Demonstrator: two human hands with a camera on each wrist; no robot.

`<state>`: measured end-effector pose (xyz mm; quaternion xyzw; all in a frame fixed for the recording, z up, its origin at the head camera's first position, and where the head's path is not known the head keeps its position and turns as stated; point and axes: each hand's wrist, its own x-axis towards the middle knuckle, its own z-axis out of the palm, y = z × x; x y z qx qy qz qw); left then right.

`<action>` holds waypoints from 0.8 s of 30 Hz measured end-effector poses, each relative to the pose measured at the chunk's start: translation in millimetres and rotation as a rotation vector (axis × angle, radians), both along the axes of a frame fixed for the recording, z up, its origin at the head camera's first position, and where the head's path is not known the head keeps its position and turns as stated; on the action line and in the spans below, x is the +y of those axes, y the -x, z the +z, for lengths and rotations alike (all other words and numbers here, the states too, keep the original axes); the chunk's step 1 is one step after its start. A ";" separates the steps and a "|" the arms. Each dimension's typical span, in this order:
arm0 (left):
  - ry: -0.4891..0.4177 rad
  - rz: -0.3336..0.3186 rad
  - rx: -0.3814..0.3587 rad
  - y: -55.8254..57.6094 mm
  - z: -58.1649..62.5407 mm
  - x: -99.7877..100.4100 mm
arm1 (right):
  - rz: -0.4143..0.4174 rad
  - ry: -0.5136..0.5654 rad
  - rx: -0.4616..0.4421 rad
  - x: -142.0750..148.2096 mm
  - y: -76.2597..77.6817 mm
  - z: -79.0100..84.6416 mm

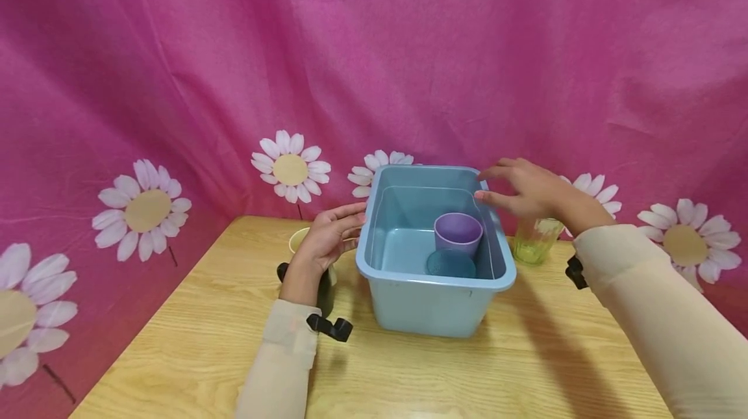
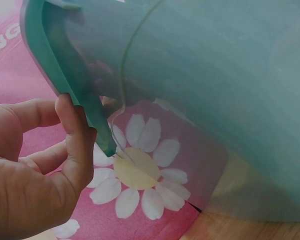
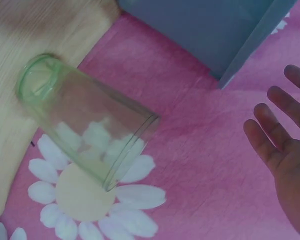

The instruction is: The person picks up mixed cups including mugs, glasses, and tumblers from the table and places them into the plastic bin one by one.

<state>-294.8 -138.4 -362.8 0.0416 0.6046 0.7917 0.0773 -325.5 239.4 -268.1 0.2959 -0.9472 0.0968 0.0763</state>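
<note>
"Tub (image 1: 432,308), pale blue: where does it stand?"

"Between the two hands, on the wooden table (image 1: 222,341). Its long sides run away from the person, one toward each hand."

"Left hand (image 1: 330,237)?"

"At the rim on its own side. Wrist view gives it best: fingers bent round the edge, touching, one fingertip showing past the rim. How firm the hold is, cannot tell."

"Right hand (image 1: 528,190)?"

"Fingers spread, thumb and forefinger toward the opposite rim. Head view puts the tips over that edge; wrist view shows a gap between the fingers in sight and the tub wall. Thumb is out of that wrist view, so its contact I cannot tell."

"Inside the tub?"

"Purple cup (image 1: 458,247), mouth up, on the right hand's side, lower in the tub than those fingers. Just nearer the person, a round teal piece (image 1: 451,265); lid or dish, cannot tell."

"Outside?"

"Clear green-tinted glass (image 1: 533,243), upright on the table below the right hand, beyond the tub wall. By the left hand, a pale yellow rim (image 1: 297,240), mostly hidden behind the fingers and wrist; what it belongs to is unclear."

"Backdrop?"

"Pink cloth (image 1: 409,68) past both hands, printed with white daisies (image 1: 290,169). Cream sleeves (image 1: 648,321) on both arms, black clips (image 1: 331,327) at the wrists."
</note>
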 end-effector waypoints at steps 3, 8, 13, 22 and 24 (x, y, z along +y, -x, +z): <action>0.000 0.003 -0.006 0.6 -0.4 -0.1 | -0.024 0.009 -0.007 7.3 0.9 0.5; -0.003 0.008 -0.004 1.3 -1.6 0.0 | -0.031 0.024 0.008 19.9 2.8 -0.6; -0.011 0.005 -0.011 -0.3 -1.7 0.9 | -0.023 0.035 0.037 33.9 5.1 -8.0; -0.011 0.002 -0.003 -0.6 -0.4 0.9 | -0.084 0.039 0.030 57.3 10.9 -23.7; -0.013 0.006 -0.007 -0.5 -0.2 0.6 | -0.105 0.032 0.013 59.9 12.0 -27.6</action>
